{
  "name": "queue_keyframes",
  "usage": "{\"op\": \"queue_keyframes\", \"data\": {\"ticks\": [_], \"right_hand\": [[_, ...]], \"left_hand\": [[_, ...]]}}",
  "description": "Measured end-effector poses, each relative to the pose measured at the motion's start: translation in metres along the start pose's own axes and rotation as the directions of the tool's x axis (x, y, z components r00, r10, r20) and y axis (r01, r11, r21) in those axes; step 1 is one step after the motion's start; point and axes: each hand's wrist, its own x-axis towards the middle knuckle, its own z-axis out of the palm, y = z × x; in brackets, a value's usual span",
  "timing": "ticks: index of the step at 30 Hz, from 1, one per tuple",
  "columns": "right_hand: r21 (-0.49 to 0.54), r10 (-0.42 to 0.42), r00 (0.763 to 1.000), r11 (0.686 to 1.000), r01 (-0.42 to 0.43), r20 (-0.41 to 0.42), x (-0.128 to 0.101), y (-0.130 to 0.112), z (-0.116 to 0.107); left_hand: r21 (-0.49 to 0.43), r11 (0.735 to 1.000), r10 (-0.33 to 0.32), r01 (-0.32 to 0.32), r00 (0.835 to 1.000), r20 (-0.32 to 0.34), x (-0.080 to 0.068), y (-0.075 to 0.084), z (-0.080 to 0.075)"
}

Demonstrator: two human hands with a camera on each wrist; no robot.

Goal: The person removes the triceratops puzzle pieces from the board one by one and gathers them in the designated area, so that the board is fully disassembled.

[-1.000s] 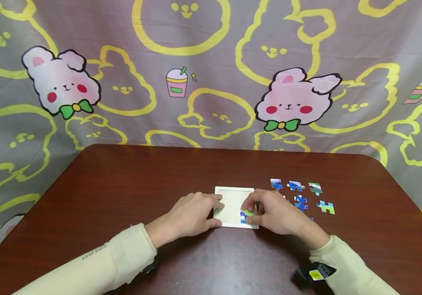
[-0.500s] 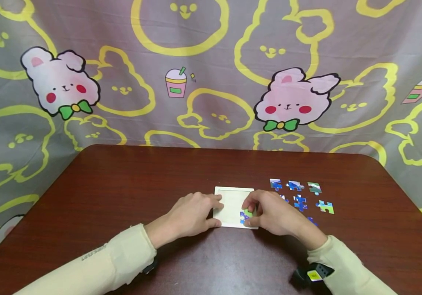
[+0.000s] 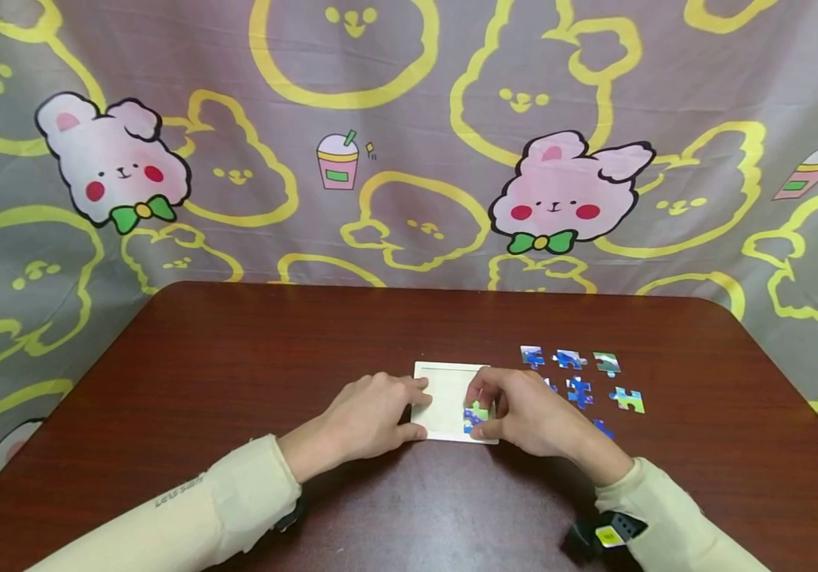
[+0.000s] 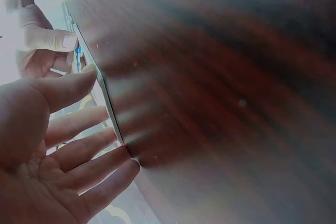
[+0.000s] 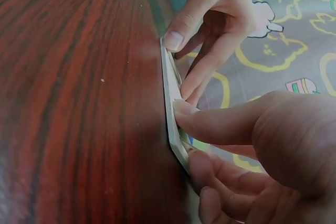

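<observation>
Left hand [image 3: 373,415]: still steadies the tray [image 3: 445,381], fingers straight on its edge.
Right hand [image 3: 523,413]: pinches the piece [image 3: 476,415], now lifted and tilted.

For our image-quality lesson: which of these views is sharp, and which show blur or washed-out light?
Head view: evenly lit and sharp on the puzzle tray and loose pieces. Left wrist view: table smeared, top-left overexposed. Right wrist view: wood grain soft, right hand close and blurry.

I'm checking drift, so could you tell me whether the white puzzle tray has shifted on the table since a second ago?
No. The white puzzle tray keeps its place relative to the table's far edge; only the camera moved slightly.
</observation>
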Motion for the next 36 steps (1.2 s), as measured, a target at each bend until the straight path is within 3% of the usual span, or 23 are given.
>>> {"op": "queue_keyframes", "data": {"ticks": [18, 28, 36], "right_hand": [[0.024, -0.048, 0.993, 0.998, 0.051, -0.104, -0.002, -0.001, -0.005], [0.09, 0.051, 0.985, 0.995, -0.037, -0.164, -0.021, 0.018, -0.027], [0.043, 0.058, 0.961, 0.998, -0.048, -0.27, -0.048, 0.042, -0.055]], "left_hand": [[-0.013, 1.0, -0.008, 0.008, 1.0, 0.004, -0.003, -0.003, -0.001], [-0.005, 1.0, 0.012, -0.012, 1.0, 0.002, -0.002, -0.001, 0.001], [0.003, 1.0, 0.015, -0.015, 1.0, 0.0, -0.001, 0.0, 0.0]]}}
